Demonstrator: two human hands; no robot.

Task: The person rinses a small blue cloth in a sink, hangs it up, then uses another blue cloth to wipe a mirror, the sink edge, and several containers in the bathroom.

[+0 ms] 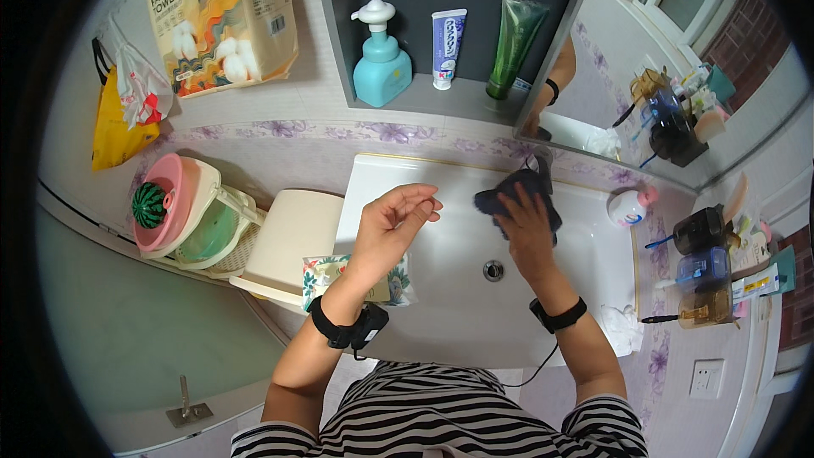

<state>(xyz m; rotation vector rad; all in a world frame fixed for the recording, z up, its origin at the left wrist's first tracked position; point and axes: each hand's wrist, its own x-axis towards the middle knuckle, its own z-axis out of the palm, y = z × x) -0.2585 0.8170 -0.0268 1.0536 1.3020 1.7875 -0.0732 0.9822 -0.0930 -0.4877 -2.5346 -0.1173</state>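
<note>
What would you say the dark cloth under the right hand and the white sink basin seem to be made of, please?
The dark blue cloth under the right hand looks like soft woven or microfibre fabric: it bunches and folds, with a matt surface. The white rectangular sink basin looks like glazed ceramic, smooth and faintly glossy, though moulded acrylic cannot be ruled out. The left hand hovers open above it.
</note>
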